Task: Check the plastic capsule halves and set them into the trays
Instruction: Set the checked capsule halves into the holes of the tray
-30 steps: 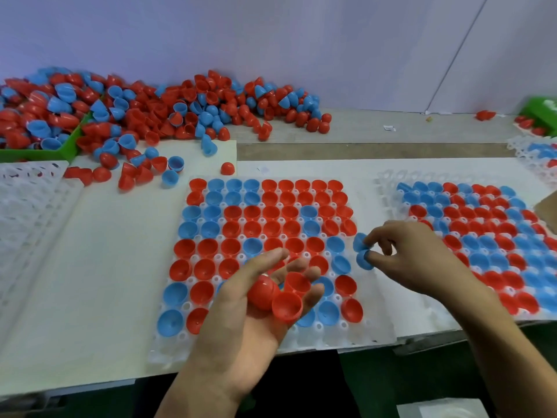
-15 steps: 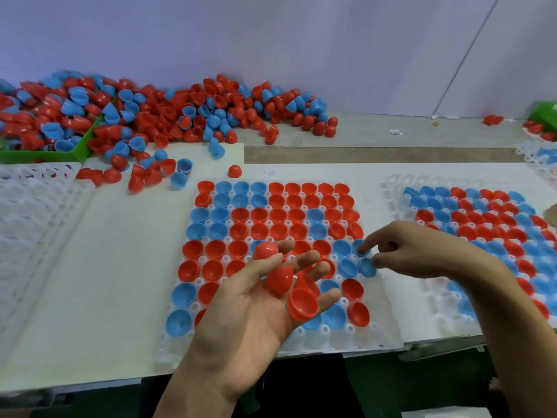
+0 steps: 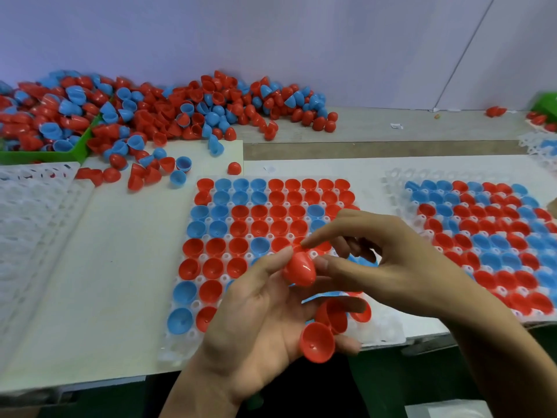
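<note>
My right hand (image 3: 388, 267) pinches a red capsule half (image 3: 299, 269) between thumb and forefinger, taking it from the thumb tip of my left hand (image 3: 265, 315), which also touches it; the half sits dome toward me, just above the near part of the middle tray (image 3: 382, 333). My left palm faces up with its fingers curled loosely round more red halves (image 3: 324, 333), at least two, one with its open mouth turned my way. Under both hands the middle tray is nearly full: red and blue halves sit mouth up in almost every pocket, and I judge only a few pockets along its near edge and near right corner remain open, though my hands hide part of it. To my right a second tray (image 3: 391, 176) looks mostly filled as well, with bare pockets along its far left edge. To my left lies a stack of clear trays (image 3: 33, 206) holding nothing I can see. Beyond them a large loose heap of red and blue halves (image 3: 168, 107) spreads along the back wall and spills from a green bin (image 3: 45, 155), so much checking and placing is left
</note>
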